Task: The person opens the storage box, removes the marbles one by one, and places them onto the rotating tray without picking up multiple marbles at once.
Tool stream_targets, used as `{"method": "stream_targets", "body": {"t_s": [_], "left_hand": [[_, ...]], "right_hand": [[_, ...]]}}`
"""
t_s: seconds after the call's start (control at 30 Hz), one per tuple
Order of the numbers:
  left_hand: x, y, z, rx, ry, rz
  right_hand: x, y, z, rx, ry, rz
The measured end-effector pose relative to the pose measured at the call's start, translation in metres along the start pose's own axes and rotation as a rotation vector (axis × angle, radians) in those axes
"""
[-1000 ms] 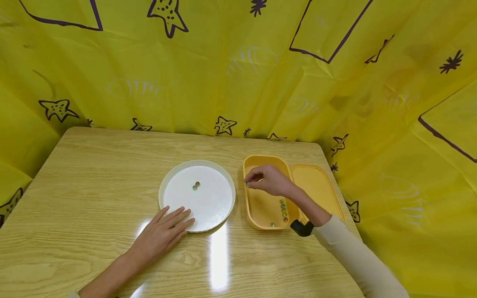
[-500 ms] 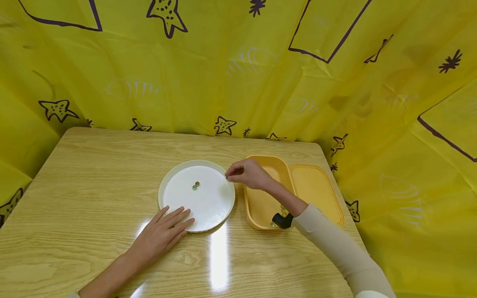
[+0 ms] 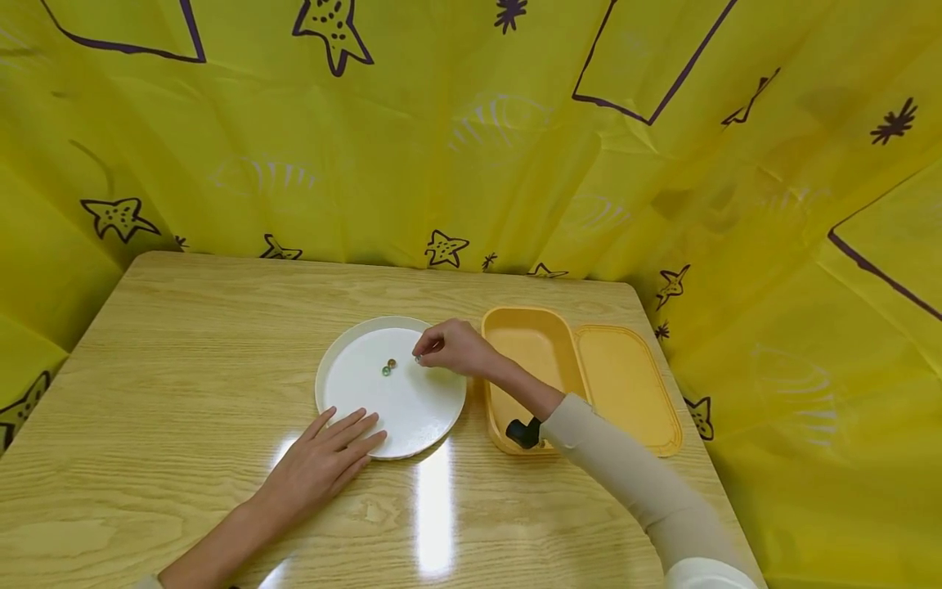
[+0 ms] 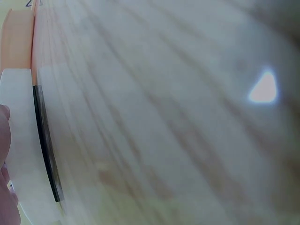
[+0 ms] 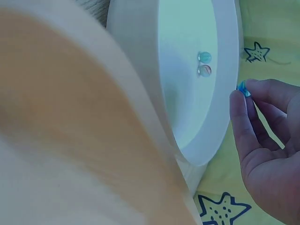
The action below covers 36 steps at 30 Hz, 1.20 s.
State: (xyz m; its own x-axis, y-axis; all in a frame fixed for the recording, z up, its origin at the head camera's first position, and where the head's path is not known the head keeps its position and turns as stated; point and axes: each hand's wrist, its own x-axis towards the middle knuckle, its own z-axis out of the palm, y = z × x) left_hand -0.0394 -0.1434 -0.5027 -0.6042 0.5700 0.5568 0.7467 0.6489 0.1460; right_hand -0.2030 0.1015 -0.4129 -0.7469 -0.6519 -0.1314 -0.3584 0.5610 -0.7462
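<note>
My right hand (image 3: 458, 348) pinches a blue marble (image 5: 243, 88) between thumb and fingertips, over the right part of a round white tray (image 3: 397, 417). Two marbles lie side by side on the tray: a green one (image 3: 386, 371) and a brownish one (image 3: 392, 362), which shows reddish streaks in the right wrist view. My left hand (image 3: 324, 458) rests at the tray's near left rim, fingers straight and spread over the edge. In the left wrist view only bits of its fingers (image 4: 4, 136) show beside the tray's wall.
Right of the tray stands an orange box (image 3: 530, 327), partly covered by my right forearm. Its orange lid (image 3: 633, 384) lies flat to the right of it. A yellow curtain (image 3: 412, 147) hangs along the back and right edges of the wooden table (image 3: 221, 352).
My right hand has moved left from above the orange box to over the tray, carrying the marble. The left hand and the two marbles on the tray stay put.
</note>
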Motion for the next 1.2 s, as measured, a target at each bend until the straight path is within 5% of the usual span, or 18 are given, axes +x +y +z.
{"method": "stream_targets", "body": {"t_s": [0.77,1.2], "left_hand": [[0.003,-0.003,0.002,0.014,0.039,0.033],[0.001,0.0,-0.002,-0.007,-0.036,-0.024]], "right_hand": [[0.026,-0.006,0.03,-0.03,0.002,0.12],[0.029,-0.001,0.042,-0.089,0.031,0.173]]}}
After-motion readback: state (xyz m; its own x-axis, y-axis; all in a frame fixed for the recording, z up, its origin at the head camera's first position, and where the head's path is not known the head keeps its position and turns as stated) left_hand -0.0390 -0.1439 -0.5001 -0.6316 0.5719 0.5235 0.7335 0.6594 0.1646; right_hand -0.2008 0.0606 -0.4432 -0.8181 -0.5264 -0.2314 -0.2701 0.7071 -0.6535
